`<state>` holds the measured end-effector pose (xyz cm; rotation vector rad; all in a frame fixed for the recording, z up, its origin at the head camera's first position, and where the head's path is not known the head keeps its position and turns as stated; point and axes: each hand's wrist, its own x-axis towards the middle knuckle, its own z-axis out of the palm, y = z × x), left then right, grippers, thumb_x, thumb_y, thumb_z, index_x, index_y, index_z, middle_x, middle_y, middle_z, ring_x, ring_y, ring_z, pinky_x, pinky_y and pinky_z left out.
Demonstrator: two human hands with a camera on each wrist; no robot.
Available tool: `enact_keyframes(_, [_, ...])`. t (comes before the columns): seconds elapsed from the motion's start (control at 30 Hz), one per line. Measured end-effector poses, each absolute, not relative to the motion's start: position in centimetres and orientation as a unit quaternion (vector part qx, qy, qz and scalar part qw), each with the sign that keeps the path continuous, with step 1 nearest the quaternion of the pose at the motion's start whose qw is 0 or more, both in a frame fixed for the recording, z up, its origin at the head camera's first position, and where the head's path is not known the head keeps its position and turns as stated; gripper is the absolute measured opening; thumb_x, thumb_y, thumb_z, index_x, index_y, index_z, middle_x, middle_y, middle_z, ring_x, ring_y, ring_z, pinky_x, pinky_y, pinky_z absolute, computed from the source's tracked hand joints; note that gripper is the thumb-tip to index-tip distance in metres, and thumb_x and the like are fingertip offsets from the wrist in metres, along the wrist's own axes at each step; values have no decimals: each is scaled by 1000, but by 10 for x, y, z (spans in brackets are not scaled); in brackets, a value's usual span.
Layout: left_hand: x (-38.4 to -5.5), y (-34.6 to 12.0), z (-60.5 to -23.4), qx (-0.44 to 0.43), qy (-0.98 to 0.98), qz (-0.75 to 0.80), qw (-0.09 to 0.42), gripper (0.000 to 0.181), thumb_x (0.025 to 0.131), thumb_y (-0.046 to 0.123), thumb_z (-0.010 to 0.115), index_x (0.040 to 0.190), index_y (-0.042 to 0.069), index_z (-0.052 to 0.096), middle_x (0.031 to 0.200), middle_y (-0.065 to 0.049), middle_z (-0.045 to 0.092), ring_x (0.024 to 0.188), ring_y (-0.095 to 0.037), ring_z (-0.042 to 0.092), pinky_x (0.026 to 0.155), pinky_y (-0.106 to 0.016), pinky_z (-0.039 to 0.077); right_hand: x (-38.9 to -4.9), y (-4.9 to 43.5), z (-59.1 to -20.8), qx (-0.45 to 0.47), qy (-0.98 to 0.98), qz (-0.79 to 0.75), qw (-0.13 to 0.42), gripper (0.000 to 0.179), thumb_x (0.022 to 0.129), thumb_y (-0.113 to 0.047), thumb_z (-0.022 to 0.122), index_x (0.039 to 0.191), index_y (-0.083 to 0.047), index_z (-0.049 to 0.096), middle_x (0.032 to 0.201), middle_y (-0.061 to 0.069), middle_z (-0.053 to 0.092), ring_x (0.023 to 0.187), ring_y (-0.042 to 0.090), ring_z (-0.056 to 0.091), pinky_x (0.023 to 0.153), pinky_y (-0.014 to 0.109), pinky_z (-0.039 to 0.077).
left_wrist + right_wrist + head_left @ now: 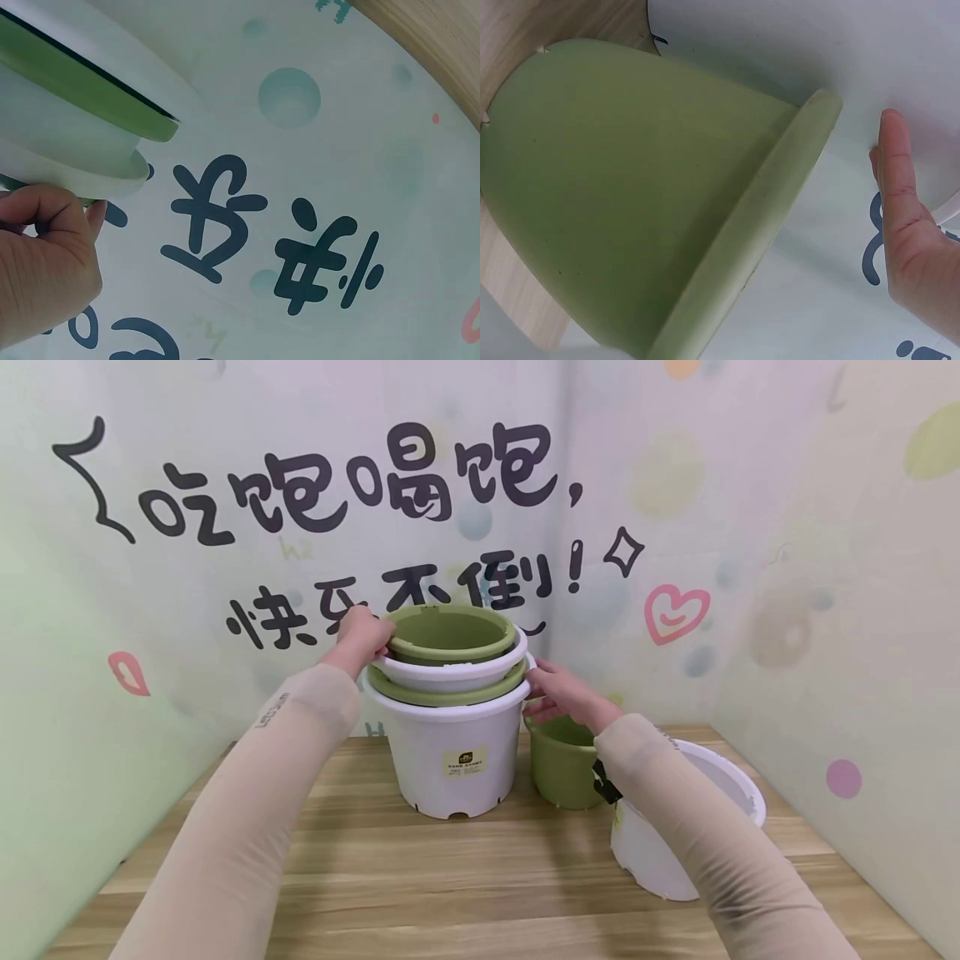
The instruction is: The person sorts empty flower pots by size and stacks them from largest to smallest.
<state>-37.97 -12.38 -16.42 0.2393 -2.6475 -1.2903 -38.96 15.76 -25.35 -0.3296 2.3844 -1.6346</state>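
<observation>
With our left hand (365,635) we pinch the top pot (450,654) by its rim. Our right hand (566,689) – fingers straight – is beside the stack (453,733)

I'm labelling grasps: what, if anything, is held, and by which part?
The left hand grips the stack's topmost round green plastic pot by the left side of its rim; the open right hand holds nothing.
</observation>
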Motion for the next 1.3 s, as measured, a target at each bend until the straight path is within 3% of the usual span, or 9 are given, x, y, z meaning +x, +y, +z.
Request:
enact_keyframes(0.07, [-380,-124,-163,75,-901,-418,89,49,79,5,47,127,-4,41,65,-5,46,39,-6,41,39,-15,38,-390,157,-254,-110,814,-559,115,51,96,-25,32,144,-16,20,112,22,52,100,41,58,74,39,54])
enact_keyframes(0.23, [-381,-125,-161,60,-922,-375,77,12,79,9,52,86,-1,51,47,2,43,36,-5,39,39,-15,36,-391,157,-254,-107,814,-559,116,52,95,-25,33,144,-16,20,112,21,52,101,42,57,74,39,54])
enact_keyframes(0.37, [-380,-125,-159,38,-934,-346,77,14,79,15,55,73,3,54,45,2,49,38,-5,45,43,-15,37,-391,158,-254,-110,815,-557,115,50,95,-25,32,143,-16,21,110,20,52,102,42,57,75,40,54])
enact_keyframes(0.5, [-377,-125,-159,27,-952,-293,89,17,81,17,49,79,2,56,71,-7,61,63,-15,57,62,-21,43,-390,159,-252,-113,817,-555,112,50,95,-25,32,143,-15,22,109,20,52,99,40,59,75,40,54])
enact_keyframes(0.57, [-377,-125,-159,29,-961,-262,86,18,82,17,44,84,2,54,90,-13,59,80,-22,55,72,-28,44,-391,159,-252,-114,817,-554,113,50,95,-24,33,143,-15,22,110,20,52,99,39,59,75,40,54])
enact_keyframes(0.67, [-376,-123,-159,28,-973,-217,69,20,83,16,37,89,3,52,104,-16,54,90,-27,50,77,-36,44,-391,159,-253,-112,816,-555,115,50,95,-25,33,143,-16,22,111,20,52,99,39,59,75,39,54])
enact_keyframes(0.83, [-377,-118,-157,30,-987,-153,50,21,85,13,34,90,5,53,107,-15,54,88,-25,50,73,-35,46,-391,157,-254,-116,816,-554,117,49,96,-25,33,143,-15,22,112,20,52,100,39,59,75,39,54])
enact_keyframes(1.03, [-378,-111,-157,50,-992,-110,36,22,87,17,41,96,5,56,110,-14,54,90,-25,49,80,-36,43,-391,155,-256,-116,815,-555,121,50,96,-26,31,144,-17,19,111,20,51,99,39,59,75,40,54])
enact_keyframes(1.3, [-387,-108,-166,25,-996,-58,66,24,85,13,44,100,3,59,107,-14,58,90,-25,52,83,-41,44,-392,157,-255,-110,814,-558,117,49,96,-26,32,144,-18,20,107,19,51,100,41,58,74,40,54])
